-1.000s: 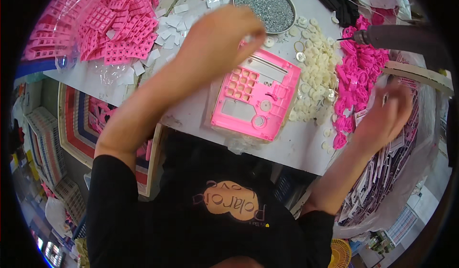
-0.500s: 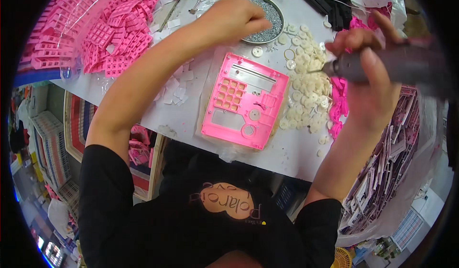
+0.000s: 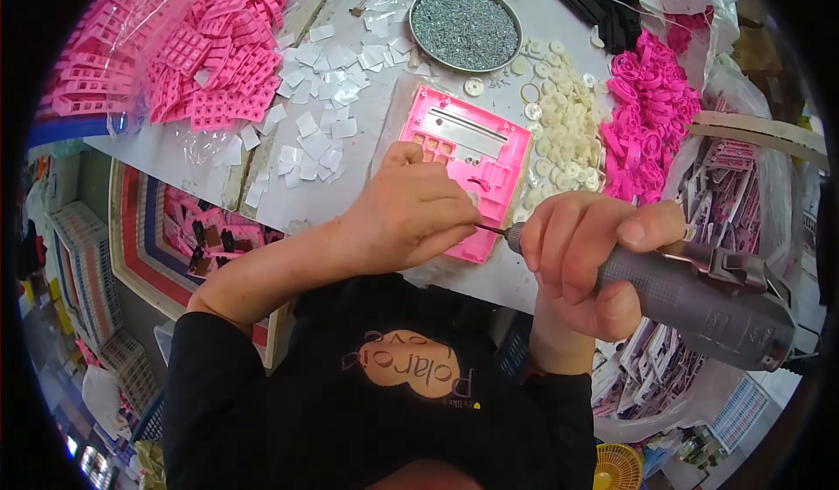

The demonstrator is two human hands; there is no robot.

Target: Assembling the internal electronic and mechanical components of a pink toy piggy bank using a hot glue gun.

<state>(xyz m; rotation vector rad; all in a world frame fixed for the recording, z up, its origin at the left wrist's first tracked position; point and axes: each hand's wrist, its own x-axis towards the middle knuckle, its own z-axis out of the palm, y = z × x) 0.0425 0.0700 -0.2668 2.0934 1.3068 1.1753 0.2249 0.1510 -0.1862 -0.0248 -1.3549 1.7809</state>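
A pink plastic casing (image 3: 496,194) with a square-holed grid and a metal strip lies on the table before me. My left hand (image 3: 412,215) is curled over its lower left part, fingers pressed together. Whatever those fingers pinch is hidden. In my right hand (image 3: 581,250) is a dark grey electric screwdriver (image 3: 699,302), held nearly level. Its thin bit (image 3: 492,229) points left and meets the fingertips of my left hand above the casing. Beyond the casing, many small silvery screws (image 3: 463,28) fill a round metal dish (image 3: 521,37).
Cream plastic discs (image 3: 564,127) lie right of the casing, with a magenta parts heap (image 3: 647,114) past them. White paper squares (image 3: 315,145) and pink grid pieces (image 3: 214,62) spread leftward. A plastic bag of flat parts (image 3: 642,372) stands by the table's right side.
My left hand has come from the screw dish down to the casing. My right hand has brought the screwdriver nearer and lower, its bit now at my left fingertips.
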